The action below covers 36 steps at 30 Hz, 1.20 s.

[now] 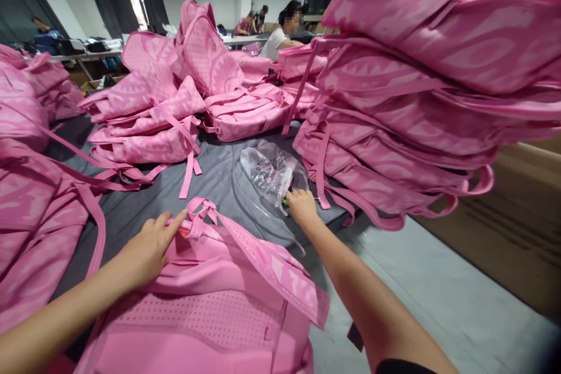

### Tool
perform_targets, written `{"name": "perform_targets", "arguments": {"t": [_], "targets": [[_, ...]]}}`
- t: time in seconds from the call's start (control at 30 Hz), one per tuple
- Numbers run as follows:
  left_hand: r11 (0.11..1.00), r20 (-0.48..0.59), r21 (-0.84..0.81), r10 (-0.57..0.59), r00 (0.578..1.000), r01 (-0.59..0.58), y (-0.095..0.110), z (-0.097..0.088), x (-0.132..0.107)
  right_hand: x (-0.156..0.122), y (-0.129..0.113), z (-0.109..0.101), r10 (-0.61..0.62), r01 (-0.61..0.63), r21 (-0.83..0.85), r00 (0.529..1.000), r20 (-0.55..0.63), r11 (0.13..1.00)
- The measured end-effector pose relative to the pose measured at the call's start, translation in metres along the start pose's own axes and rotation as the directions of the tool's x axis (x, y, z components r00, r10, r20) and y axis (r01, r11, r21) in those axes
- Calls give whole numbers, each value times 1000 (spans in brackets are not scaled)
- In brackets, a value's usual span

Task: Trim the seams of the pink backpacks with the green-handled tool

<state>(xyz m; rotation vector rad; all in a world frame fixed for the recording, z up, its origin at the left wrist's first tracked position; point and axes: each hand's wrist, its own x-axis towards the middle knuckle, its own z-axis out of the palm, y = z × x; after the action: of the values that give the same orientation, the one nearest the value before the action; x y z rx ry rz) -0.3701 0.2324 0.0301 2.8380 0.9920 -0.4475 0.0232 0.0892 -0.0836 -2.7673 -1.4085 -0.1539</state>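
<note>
A pink backpack lies back-side up right in front of me on the dark grey table. My left hand rests on its upper left edge, fingers curled against the fabric near the top loop. My right hand reaches forward to a clear plastic bag of small parts and is closed on a small green item at the bag's edge. What the green item is I cannot make out.
A tall stack of pink backpacks rises at the right. More pink backpacks lie heaped across the middle and left. A person in white sits at the far tables, with others behind. Grey floor and cardboard lie at the right.
</note>
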Motion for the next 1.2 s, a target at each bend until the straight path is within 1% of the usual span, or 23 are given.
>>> {"name": "perform_targets", "arguments": {"t": [0.2,0.27,0.33,0.4,0.47,0.5,0.53,0.57,0.6,0.63,0.67,0.7,0.73,0.77,0.8,0.83,0.87,0.93,1.0,1.03,1.1,1.17,1.2], "targets": [[996,-64,-86,16,998,-22,1,-3,-1,-34,6,-54,60,-64,-15,977,-204,998],[982,-200,-183,11,980,-49,5,-6,-6,-60,-6,-76,-22,23,0,963,-269,1000],[934,-407,-324,7,913,-151,17,-11,-15,-91,-29,-95,-199,237,48,895,-399,970],[787,-511,-537,-19,859,-302,34,-17,-26,-121,-58,-112,-384,534,79,696,-607,842],[492,-419,-789,6,908,-368,53,-22,-36,-145,-86,-127,-490,737,45,491,-720,674],[332,-338,-882,49,940,-334,61,-23,-40,-154,-98,-133,-530,795,36,436,-727,605],[203,-274,-937,81,958,-285,66,-23,-44,-162,-108,-138,-557,832,53,416,-719,553],[124,-246,-959,82,966,-255,69,-22,-47,-167,-116,-142,-554,847,104,428,-714,521],[95,-251,-962,51,967,-255,71,-20,-50,-170,-123,-144,-508,836,198,480,-715,511],[102,-279,-956,-8,960,-277,70,-17,-53,-173,-129,-146,-420,790,337,573,-704,512],[129,-319,-943,-76,945,-308,69,-13,-57,-174,-133,-148,-317,702,507,693,-647,501],[158,-356,-929,-124,926,-336,67,-10,-61,-175,-137,-149,-226,570,678,816,-532,464],[178,-383,-917,-146,912,-357,66,-7,-64,-176,-141,-151,-171,413,817,911,-376,402],[186,-403,-909,-150,903,-374,64,-4,-67,-176,-145,-152,-170,258,907,962,-212,334],[197,-418,-900,-147,896,-388,63,-1,-70,-176,-148,-154,-202,136,951,976,-80,279],[232,-438,-886,-141,888,-400,63,1,-73,-177,-151,-157,-229,68,966,973,-10,249],[305,-474,-855,-127,871,-420,62,3,-75,-177,-154,-159,-220,66,967,975,-11,244],[552,-606,-679,-50,794,-484,59,7,-79,-176,-157,-164,-149,235,918,969,-196,320],[765,-736,-376,97,670,-524,57,10,-81,-175,-158,-169,-197,488,757,872,-449,436],[814,-772,-247,163,614,-526,55,11,-81,-175,-159,-170,-284,594,657,803,-525,465],[843,-802,-127,223,554,-523,54,13,-81,-175,-162,-171,-485,725,499,689,-539,475],[835,-815,-130,217,538,-534,52,16,-81,-173,-164,-170,-596,759,405,651,-469,510],[834,-814,-141,209,542,-533,50,17,-80,-170,-164,-168,-607,749,373,663,-439,548]]}}
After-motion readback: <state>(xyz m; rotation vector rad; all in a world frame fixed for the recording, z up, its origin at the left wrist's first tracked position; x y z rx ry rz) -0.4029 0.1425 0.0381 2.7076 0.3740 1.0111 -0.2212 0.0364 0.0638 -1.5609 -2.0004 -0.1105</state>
